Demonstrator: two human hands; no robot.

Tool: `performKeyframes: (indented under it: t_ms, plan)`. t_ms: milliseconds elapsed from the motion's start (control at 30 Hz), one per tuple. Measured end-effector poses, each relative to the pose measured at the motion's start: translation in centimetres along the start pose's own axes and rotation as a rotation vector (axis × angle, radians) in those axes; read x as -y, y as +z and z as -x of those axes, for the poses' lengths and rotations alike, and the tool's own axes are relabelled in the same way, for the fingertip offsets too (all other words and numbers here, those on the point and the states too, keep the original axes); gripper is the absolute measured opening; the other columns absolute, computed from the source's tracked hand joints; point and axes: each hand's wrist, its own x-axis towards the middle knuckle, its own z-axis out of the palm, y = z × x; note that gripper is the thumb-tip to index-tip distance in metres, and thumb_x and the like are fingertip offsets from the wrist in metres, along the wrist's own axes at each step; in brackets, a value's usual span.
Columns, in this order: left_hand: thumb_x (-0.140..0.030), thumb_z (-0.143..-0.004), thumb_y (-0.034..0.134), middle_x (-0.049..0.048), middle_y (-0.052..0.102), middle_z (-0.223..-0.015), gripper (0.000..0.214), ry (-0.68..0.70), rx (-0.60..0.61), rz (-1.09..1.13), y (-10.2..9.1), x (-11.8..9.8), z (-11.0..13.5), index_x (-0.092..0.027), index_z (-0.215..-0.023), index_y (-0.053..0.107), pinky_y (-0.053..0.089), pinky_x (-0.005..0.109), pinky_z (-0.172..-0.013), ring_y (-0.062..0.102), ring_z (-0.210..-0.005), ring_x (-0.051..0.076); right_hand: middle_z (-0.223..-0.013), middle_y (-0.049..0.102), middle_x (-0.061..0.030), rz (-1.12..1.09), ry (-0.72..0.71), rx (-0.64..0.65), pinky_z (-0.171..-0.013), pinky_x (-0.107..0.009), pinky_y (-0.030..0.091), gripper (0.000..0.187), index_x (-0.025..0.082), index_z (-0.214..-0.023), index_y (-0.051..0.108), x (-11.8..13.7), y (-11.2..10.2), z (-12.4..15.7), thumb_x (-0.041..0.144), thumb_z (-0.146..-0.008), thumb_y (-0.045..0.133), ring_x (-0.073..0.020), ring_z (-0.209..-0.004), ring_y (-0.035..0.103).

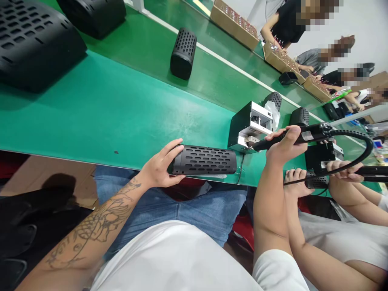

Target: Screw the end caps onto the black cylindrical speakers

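At the near edge of the worktop, the left hand is closed around one end of a black housing, thumb on the near side, fingers over the far side. The housing lies lengthwise, matte and block-shaped, with rounded edges and rows of elongated slots. The right hand is wrapped around a powered screwdriver, its tip at a black-and-silver device.

Just beside, a co-worker has a second screwdriver, a second such device and one slotted housing. Farther back stand three slotted housings, one partly behind a plastic bag; two bulky black units sit at the left, slots showing on one. Beyond are three cartons and four people.
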Motion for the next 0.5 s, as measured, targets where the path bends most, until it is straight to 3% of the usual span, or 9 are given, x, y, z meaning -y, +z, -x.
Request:
performKeyframes:
  t_ms: [133, 167, 233, 333, 433, 500]
  plan:
    - [-0.035, -0.091, 0.095, 0.0279, 0.044, -0.188, 0.126, -0.018, 0.024, 0.039, -0.2, -0.1, -0.3, -0.027, -0.193, 0.021, 0.054, 0.073, -0.138, 0.051, -0.174, 0.052, -0.054, 0.058, 0.0079, -0.180, 0.046, 0.002, -0.042, -0.027, 0.050, 0.031, 0.024, -0.087, 0.067, 5.7, -0.6, 2.2, 0.049, -0.105, 0.066, -0.0140, -0.038, 0.056]
    - [-0.034, -0.091, 0.096, 0.0280, 0.044, -0.188, 0.127, -0.020, 0.034, 0.053, -0.2, -0.1, -0.4, -0.027, -0.193, 0.021, 0.053, 0.073, -0.139, 0.050, -0.175, 0.051, -0.055, 0.059, 0.0084, -0.276, 0.052, 0.060, -0.043, -0.028, 0.052, 0.031, 0.025, -0.089, 0.069, 7.7, -0.6, 3.2, 0.052, -0.105, 0.067, -0.0139, -0.039, 0.056]
    - [-0.033, -0.090, 0.097, 0.0278, 0.045, -0.187, 0.129, -0.032, 0.053, 0.074, -0.3, 0.0, -0.5, -0.026, -0.193, 0.020, 0.052, 0.071, -0.140, 0.050, -0.175, 0.051, -0.061, 0.068, 0.0068, -0.443, 0.122, 0.297, -0.045, -0.033, 0.058, 0.037, 0.027, -0.097, 0.076, 11.8, -0.6, 5.4, 0.063, -0.103, 0.072, -0.0162, -0.040, 0.060]
    - [-0.036, -0.087, 0.103, 0.0283, 0.046, -0.186, 0.135, -0.059, 0.065, 0.072, -0.3, 0.0, -0.5, -0.026, -0.193, 0.020, 0.053, 0.070, -0.140, 0.050, -0.174, 0.051, -0.063, 0.072, 0.0045, -0.529, 0.233, 0.540, -0.047, -0.039, 0.063, 0.042, 0.029, -0.095, 0.082, 16.9, 0.6, 9.0, 0.071, -0.096, 0.084, -0.0195, -0.040, 0.063]
    - [-0.040, -0.087, 0.105, 0.0267, 0.050, -0.183, 0.134, -0.065, 0.046, 0.074, -0.2, -0.3, -0.5, -0.027, -0.191, 0.023, 0.054, 0.067, -0.140, 0.054, -0.172, 0.049, -0.072, 0.077, 0.0033, -0.592, 0.375, 0.764, -0.064, -0.039, 0.070, 0.041, 0.029, -0.101, 0.084, 18.5, 3.2, 12.0, 0.069, -0.097, 0.092, -0.0181, -0.055, 0.074]
    - [-0.042, -0.088, 0.104, 0.0249, 0.053, -0.181, 0.129, -0.077, 0.030, 0.091, -0.2, -0.5, -0.6, -0.027, -0.190, 0.027, 0.055, 0.064, -0.140, 0.058, -0.169, 0.047, -0.072, 0.075, 0.0046, -0.681, 0.315, 0.834, -0.061, -0.035, 0.067, 0.040, 0.030, -0.106, 0.083, 17.6, 5.1, 13.5, 0.067, -0.096, 0.093, -0.0161, -0.054, 0.071]
